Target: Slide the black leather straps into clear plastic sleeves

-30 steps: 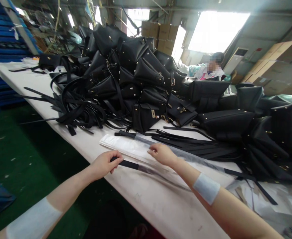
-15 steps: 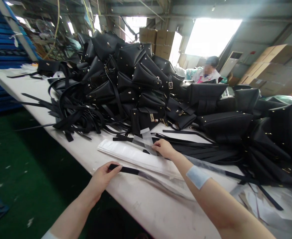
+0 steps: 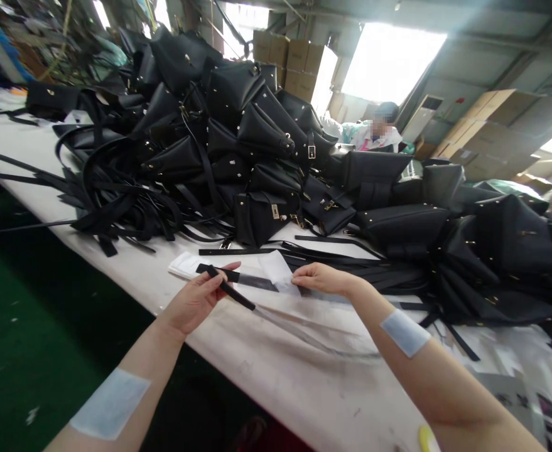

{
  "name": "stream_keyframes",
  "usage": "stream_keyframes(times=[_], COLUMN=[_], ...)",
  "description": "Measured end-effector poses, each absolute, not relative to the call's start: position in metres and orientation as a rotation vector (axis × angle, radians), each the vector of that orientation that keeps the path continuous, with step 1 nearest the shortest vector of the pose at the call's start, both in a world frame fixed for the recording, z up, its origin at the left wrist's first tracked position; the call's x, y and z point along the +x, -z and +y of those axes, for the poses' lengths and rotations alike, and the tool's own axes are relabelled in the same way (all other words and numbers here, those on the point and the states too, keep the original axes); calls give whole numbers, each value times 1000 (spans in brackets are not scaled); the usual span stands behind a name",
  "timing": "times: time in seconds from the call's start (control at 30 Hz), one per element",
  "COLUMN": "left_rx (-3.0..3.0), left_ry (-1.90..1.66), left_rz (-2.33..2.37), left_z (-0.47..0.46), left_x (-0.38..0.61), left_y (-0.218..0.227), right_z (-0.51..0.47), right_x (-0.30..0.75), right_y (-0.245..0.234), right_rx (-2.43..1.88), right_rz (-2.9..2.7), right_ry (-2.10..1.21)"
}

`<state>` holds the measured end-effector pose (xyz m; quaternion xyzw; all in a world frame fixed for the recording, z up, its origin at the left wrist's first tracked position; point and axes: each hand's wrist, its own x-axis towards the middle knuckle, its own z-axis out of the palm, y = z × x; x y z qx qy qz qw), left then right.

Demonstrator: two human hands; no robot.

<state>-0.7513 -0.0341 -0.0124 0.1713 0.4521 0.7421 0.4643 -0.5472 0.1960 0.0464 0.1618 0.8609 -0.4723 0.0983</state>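
My left hand is closed on a black strap, pinched near its end by thumb and fingers above the table. From that strap a thin clear plastic sleeve trails to the right. A second black strap piece, partly under clear film, passes behind the same fingers; whether both pieces belong to one strap I cannot tell. My right hand pinches the edge of a whitish translucent plastic strip. Beneath my hands lies a stack of white plastic sleeves, largely covered from view.
Black handbags are heaped along the far side of the white table. Loose black straps tangle at left; more straps lie beyond my right hand. A person is behind the heap. Cardboard boxes are stacked behind.
My left hand has risen and moved towards the stack, now with two strap pieces at its fingers. The whitish strip at my right hand has shifted and spread wider. The view has shifted slightly.
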Motion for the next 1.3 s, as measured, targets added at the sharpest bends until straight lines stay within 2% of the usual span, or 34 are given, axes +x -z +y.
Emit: stream_keyframes(times=[0.43, 0.77, 1.03, 1.3], left_rx=[346, 382, 283, 108], left_ry=[-1949, -1911, -1876, -1941], left_rz=[1484, 1541, 1580, 1586], left_z=[-77, -70, -55, -46], left_x=[-768, -759, -740, -730], left_y=[19, 19, 7, -1], right_z=[226, 222, 191, 166], right_x=[-511, -518, -565, -580], right_y=[-30, -20, -21, -30], right_rx=[711, 712, 599, 694], right_rz=[2754, 2728, 2766, 2837], right_ry=[931, 1051, 1164, 986])
